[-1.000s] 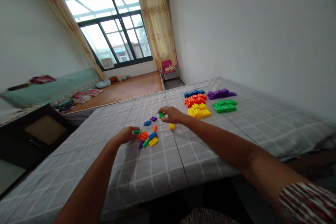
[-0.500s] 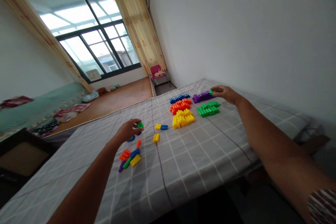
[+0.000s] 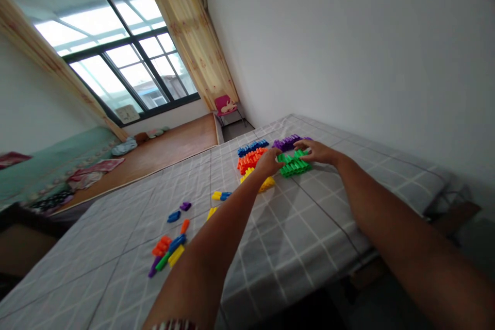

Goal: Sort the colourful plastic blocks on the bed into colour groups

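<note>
Both hands meet over the green plastic building blocks (image 3: 296, 167), which lie stacked in rows on the checked cloth. My left hand (image 3: 268, 163) reaches across to the left side of this pile, its fingers pinched on a green block at the tips. From the right, my right hand (image 3: 317, 152) curls its thumb and fingers round a green block at the top of the pile. Behind are purple blocks (image 3: 285, 142). Orange blocks (image 3: 249, 160) and blue blocks (image 3: 253, 147) stand in rows to the left. My left wrist partly hides the yellow blocks (image 3: 266, 184).
Loose mixed-colour blocks (image 3: 177, 242) lie on the left of the cloth-covered surface (image 3: 309, 216). A yellow and blue pair (image 3: 221, 196) and a purple piece (image 3: 185, 206) lie nearer the middle. A white wall (image 3: 328, 51) bounds the right side; a pink chair (image 3: 224, 104) stands beyond.
My left hand has swung right with a green block, from the loose blocks to the green pile. My right hand has come down and left from beside the purple row. The view has shifted right.
</note>
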Available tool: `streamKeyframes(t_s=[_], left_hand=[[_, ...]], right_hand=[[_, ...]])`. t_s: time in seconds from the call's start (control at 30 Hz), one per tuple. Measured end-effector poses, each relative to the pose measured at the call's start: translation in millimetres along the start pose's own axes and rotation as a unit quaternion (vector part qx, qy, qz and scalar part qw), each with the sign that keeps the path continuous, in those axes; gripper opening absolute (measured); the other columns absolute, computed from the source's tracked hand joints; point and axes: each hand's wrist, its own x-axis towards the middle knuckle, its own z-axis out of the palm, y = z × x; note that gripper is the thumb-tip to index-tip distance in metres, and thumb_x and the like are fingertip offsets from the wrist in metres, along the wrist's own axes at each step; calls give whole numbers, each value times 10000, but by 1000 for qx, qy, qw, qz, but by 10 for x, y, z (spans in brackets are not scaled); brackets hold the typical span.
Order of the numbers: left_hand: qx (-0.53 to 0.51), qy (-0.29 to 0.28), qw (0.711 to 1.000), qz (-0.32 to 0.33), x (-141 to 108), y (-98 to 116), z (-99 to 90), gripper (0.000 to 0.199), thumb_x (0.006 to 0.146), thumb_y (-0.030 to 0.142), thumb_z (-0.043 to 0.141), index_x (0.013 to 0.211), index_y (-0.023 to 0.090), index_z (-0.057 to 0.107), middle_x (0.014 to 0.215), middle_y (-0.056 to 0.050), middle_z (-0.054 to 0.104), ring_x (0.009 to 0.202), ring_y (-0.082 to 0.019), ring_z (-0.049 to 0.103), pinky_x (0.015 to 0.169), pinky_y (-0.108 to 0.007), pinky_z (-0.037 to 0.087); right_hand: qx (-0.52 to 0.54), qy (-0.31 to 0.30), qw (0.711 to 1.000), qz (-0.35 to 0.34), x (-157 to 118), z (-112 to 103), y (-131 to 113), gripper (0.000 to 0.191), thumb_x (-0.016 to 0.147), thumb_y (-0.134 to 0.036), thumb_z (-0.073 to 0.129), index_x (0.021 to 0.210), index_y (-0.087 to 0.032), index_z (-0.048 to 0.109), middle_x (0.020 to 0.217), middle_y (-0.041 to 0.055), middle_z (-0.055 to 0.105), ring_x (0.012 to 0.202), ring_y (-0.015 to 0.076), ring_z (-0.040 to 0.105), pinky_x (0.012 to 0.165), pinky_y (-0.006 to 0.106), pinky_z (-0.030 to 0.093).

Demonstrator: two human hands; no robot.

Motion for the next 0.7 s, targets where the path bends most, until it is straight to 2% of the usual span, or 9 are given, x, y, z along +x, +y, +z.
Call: streamKeyframes(t_s=[0.17, 0.37, 0.5, 0.6, 0.7], left_hand=[[3, -28, 999, -20, 124, -76, 104, 454, 728, 190, 704, 1172, 159, 613, 1139, -106, 666, 1023, -220, 624, 925, -354, 480], [26, -43, 998, -31, 174, -128, 199, 417, 769, 278, 682, 1161, 144, 637, 1120, -97, 681, 1012, -220, 626, 909, -332, 477], [29, -46, 998, -33, 184, -130, 244, 458, 773, 363, 686, 1172, 143, 639, 1139, -110, 679, 1009, -230, 633, 896, -329, 483], [23, -39, 999, -31, 183, -153, 231, 507, 768, 376, 692, 1211, 139, 624, 1154, -121, 674, 1020, -233, 636, 903, -318, 485], [12, -43, 999, -14, 175, -182, 189, 508, 774, 311, 685, 1244, 135, 609, 1185, -121, 666, 1024, -224, 638, 914, -304, 486]], right_hand=[[-26, 20, 999, -37, 31, 40, 85, 583, 709, -255, 681, 1269, -197, 532, 1135, 97, 679, 1081, 230, 616, 943, 408, 468], [-76, -9, 996, -45, 69, 86, 128, 614, 694, -242, 695, 1284, -182, 537, 1110, 104, 696, 1038, 239, 638, 973, 431, 450], [-49, -30, 998, -37, 59, 77, 108, 623, 687, -272, 714, 1282, -180, 557, 1130, 112, 686, 1047, 247, 638, 954, 418, 471], [-26, -7, 999, -24, 25, 38, 32, 571, 719, -297, 689, 1270, -201, 573, 1191, 106, 662, 1105, 248, 611, 953, 411, 477], [-29, 18, 999, -6, -9, 6, -66, 496, 755, -281, 643, 1242, -202, 590, 1224, 97, 650, 1156, 254, 579, 968, 426, 463]])
